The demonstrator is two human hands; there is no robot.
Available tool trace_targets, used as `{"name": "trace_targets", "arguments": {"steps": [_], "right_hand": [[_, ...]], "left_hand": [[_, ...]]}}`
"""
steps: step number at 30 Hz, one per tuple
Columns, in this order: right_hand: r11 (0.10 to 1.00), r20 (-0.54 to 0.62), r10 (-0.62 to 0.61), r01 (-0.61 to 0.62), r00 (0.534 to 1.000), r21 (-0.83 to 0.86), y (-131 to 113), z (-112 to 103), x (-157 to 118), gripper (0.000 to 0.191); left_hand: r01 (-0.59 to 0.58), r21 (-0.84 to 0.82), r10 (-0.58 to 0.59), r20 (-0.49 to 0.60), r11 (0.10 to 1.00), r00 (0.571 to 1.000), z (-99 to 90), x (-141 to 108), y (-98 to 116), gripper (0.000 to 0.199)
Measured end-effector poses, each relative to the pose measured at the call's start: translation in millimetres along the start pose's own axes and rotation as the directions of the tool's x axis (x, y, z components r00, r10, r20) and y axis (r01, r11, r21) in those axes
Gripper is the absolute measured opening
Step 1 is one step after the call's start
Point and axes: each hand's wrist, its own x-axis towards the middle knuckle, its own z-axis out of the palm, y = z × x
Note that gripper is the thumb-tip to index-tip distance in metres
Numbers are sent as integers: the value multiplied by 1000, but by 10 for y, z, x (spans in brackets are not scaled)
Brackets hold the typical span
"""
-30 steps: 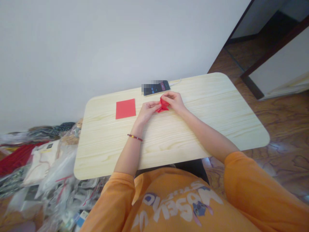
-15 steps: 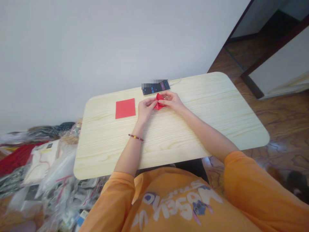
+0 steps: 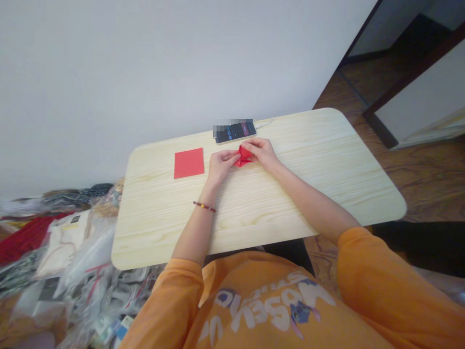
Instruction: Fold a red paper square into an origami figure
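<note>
The left hand [image 3: 221,167] and right hand [image 3: 260,152] are together, both pinching a folded red paper [image 3: 244,157] above the middle of the wooden table [image 3: 290,194]. A phone [image 3: 236,132] lies just beyond, and a flat red square [image 3: 189,163] lies to the left.

An orange long-sleeved sweatshirt [image 3: 232,274] was worn, and white letters [image 3: 269,310] and a small blue cartoon figure [image 3: 300,313] were printed on its chest. A thin bracelet [image 3: 204,207] of dark beads was worn on the wrist of the left hand [image 3: 220,167].

Red folded paper [image 3: 244,157], pale wood-grain table [image 3: 290,194]
</note>
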Motion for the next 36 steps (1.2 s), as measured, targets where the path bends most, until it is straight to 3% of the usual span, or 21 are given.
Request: {"name": "trace_targets", "arguments": {"steps": [8,15,21,27,36], "right_hand": [[995,-11,-98,98,995,-37,-21,-2,-2,37],[991,-36,-93,89,995,-95,-52,-6,-17,32],[995,-27,-65,63,998,-73,-53,-11,-20,31],[999,-10,-47,47,999,-19,-22,-17,-6,30],[994,-6,-78,77,997,-82,-25,-31,-13,32]], "left_hand": [[-18,52,17,32,998,999,28,-49,46,34],[-4,34,1,76,999,997,31,-54,54,37],[15,-74,-5,137,997,991,4,-7,0,38],[61,-100,-48,124,993,991,-2,10,4,41],[52,-98,-45,70,994,997,44,-19,35,39]]}}
